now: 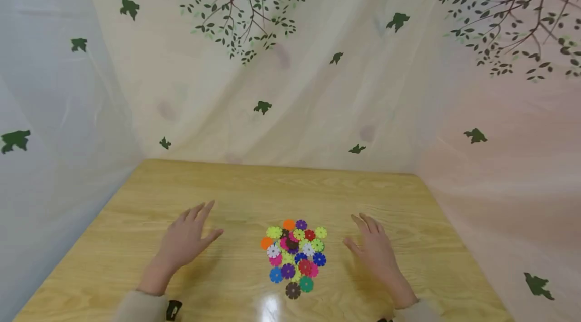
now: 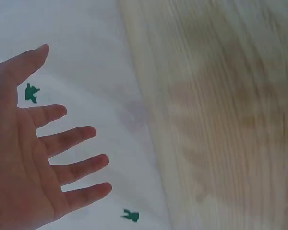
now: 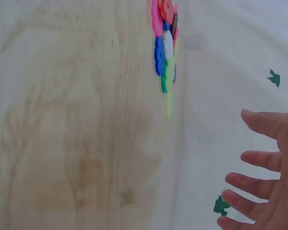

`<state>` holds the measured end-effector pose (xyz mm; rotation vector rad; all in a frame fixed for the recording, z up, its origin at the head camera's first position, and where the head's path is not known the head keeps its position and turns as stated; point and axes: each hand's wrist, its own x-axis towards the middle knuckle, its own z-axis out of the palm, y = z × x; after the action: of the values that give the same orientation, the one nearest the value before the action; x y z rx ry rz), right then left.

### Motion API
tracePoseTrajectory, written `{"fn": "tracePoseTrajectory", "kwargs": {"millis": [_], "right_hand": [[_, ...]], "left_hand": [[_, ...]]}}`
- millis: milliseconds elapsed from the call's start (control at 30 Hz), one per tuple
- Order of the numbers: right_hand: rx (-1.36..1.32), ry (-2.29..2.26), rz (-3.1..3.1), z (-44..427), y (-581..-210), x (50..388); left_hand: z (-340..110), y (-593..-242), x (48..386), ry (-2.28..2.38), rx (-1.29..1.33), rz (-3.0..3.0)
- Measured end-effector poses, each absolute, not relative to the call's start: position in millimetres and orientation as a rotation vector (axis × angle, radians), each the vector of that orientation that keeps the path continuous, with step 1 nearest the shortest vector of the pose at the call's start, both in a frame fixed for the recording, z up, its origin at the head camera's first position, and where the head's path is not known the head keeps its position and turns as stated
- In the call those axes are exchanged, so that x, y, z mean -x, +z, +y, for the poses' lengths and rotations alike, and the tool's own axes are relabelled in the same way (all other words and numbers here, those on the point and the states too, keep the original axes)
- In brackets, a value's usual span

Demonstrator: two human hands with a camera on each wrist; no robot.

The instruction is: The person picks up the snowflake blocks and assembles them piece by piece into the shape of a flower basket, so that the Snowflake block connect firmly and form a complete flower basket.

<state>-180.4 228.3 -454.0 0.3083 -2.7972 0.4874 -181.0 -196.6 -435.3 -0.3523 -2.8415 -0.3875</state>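
Note:
A heap of flat, notched plastic discs (image 1: 292, 256) in many colours lies on the table, some overlapping. To its left my left hand (image 1: 181, 241) is held with fingers spread, touching none of them. On the other side my right hand (image 1: 375, 251) is also spread and apart from the discs. The left wrist view shows the left palm (image 2: 29, 163) with fingers extended and nothing held. In the right wrist view the right hand (image 3: 266, 177) is empty, and part of the disc heap (image 3: 169, 48) shows at the top.
The wooden table (image 1: 236, 185) reaches back to a pale cloth (image 1: 299, 125) printed with branches and green birds. More cloth hangs along the left and right sides. Dark bands show at both sleeves.

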Motion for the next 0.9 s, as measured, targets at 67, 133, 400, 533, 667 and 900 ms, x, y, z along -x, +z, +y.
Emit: {"fn": "tracePoseTrajectory", "kwargs": {"millis": [67, 133, 400, 533, 667, 900], "right_hand": [[-0.289, 0.602, -2.829, 219, -456, 180], [-0.256, 0.711, -2.878, 210, -458, 178], [-0.419, 0.919, -2.992, 183, -468, 174], [-0.542, 0.937, -3.035, 173, -473, 172], [-0.610, 0.947, -3.049, 164, -478, 172], [-0.541, 0.924, -3.130, 152, -481, 172]], "left_hand": [[-182, -439, 181, -0.470, 0.395, -2.850], [-167, -441, 181, -0.548, 0.427, -2.870], [-123, -452, 185, -0.893, 0.539, -2.959], [-111, -459, 189, -1.032, 0.627, -2.986], [-101, -463, 193, -1.046, 0.706, -3.002], [-86, -473, 199, -0.908, 0.692, -3.060]]}}
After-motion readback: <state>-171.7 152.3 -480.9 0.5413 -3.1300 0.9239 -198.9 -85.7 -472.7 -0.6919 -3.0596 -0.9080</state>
